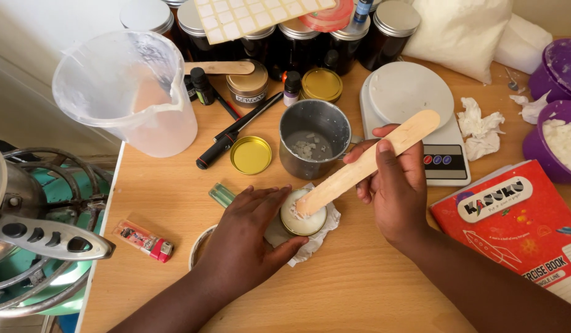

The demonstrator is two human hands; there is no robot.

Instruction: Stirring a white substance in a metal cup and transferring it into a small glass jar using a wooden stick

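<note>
My left hand (245,237) rests on the wooden table, its thumb and fingers cupping a small round gold tin (304,217) filled with white wax that sits on crumpled white tissue. In my right hand (393,185) I grip a flat wooden stick (365,163), its lower tip pressed into the wax in the tin. Just behind the tin stands a grey metal cup (314,146) with a few wax bits at its bottom.
A white kitchen scale (409,92) sits behind my right hand, a red exercise book (523,225) to the right, purple bowls (547,139) far right. A clear plastic jug (128,92), gold lids (251,155), dark jars, a black pen and a red lighter (143,240) lie left and behind. Stove at left.
</note>
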